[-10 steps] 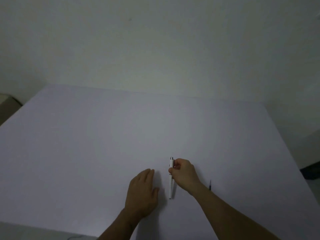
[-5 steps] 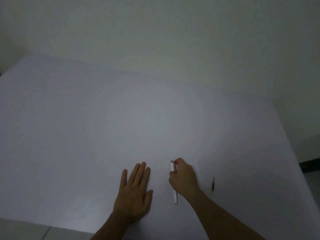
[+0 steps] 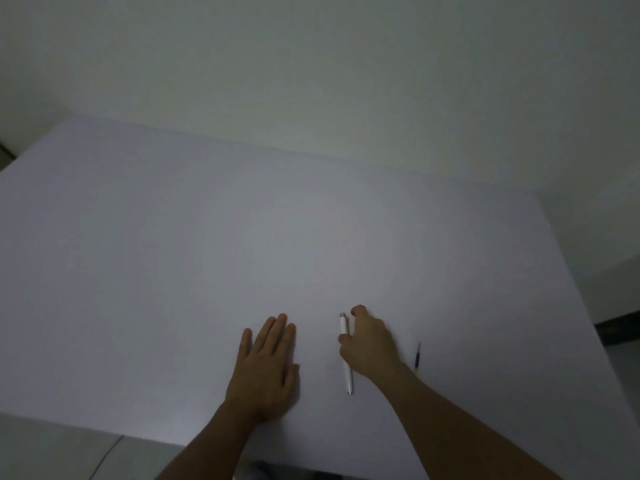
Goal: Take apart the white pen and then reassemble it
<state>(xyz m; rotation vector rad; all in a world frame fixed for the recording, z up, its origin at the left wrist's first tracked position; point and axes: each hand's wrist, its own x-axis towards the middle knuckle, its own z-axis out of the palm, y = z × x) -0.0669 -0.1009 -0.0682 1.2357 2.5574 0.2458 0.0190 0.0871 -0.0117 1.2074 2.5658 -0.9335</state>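
White pen [image 3: 345,355] lies flat on table [image 3: 173,271]. Right hand [image 3: 372,342] just right of it, fingers loosely curled against barrel, likely to stop rolling. Left hand [image 3: 268,368] left of pen, released, palm flat. Dark pen [image 3: 418,356] further right.

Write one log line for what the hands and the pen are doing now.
left hand: flat on table | right hand: touching white pen lying on table | thin dark part: right of hand

Two bare forearms enter from the near edge, with no sleeves showing. The left hand [image 3: 266,372] and right hand [image 3: 372,344] wear nothing visible.
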